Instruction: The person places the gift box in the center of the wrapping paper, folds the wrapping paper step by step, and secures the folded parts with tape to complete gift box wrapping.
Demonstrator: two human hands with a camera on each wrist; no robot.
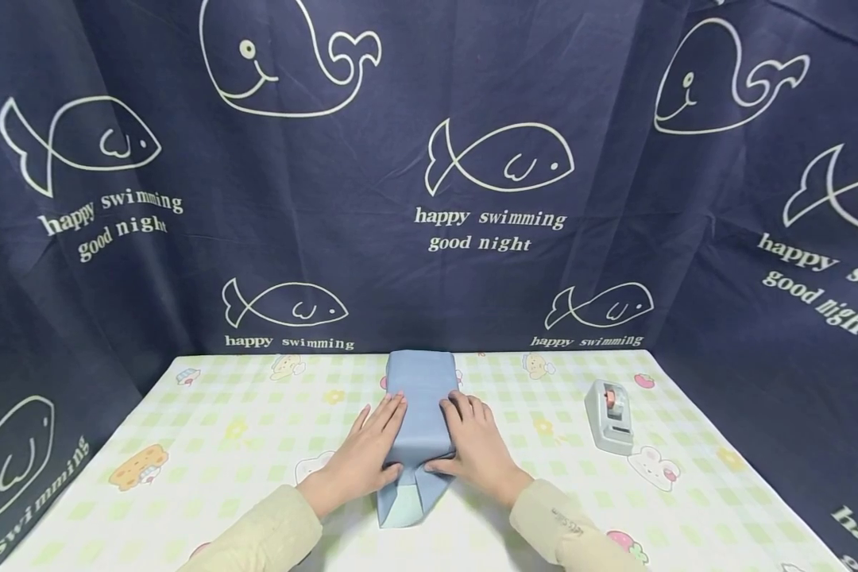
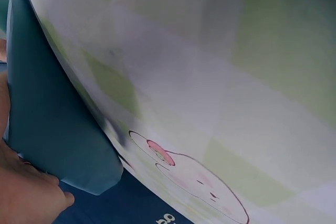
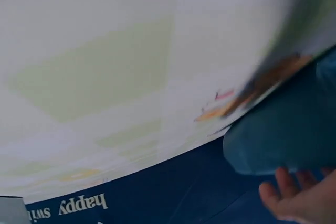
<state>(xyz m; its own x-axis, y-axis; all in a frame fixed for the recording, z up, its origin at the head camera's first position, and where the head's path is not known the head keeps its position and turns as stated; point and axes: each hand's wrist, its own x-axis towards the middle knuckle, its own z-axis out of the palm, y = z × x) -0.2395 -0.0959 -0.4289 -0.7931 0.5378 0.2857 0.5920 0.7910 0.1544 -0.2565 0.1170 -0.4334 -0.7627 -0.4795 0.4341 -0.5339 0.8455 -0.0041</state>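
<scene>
your parcel [image 1: 422, 389] lies lengthwise on the cloth [image 1: 257, 421], its far end close to the curtain [image 1: 500, 278] and its near end towards you. your left hand [image 1: 361, 453] rests along its left side, the fingers fairly straight, mostly together with the little finger a bit apart, the thumb spread towards the near end. your right hand [image 1: 481, 446] mirrors it on the right side, fingers lightly bent and slightly parted, thumb reaching in by the folds. neither hand seems to pinch; the pair probably presses from both sides so the parcel stays square and the paper lies snug. the flap [image 1: 403, 506] juts towards you, tapering, with pale inner paper showing, likely because the sides are tucked in there.

as for containers, the blue paper hides what is inside the parcel, so you cannot tell. the dispenser [image 1: 604, 435] holds a roll [image 1: 610, 400] and stands well apart on your right, probably to leave your hands room.
</scene>
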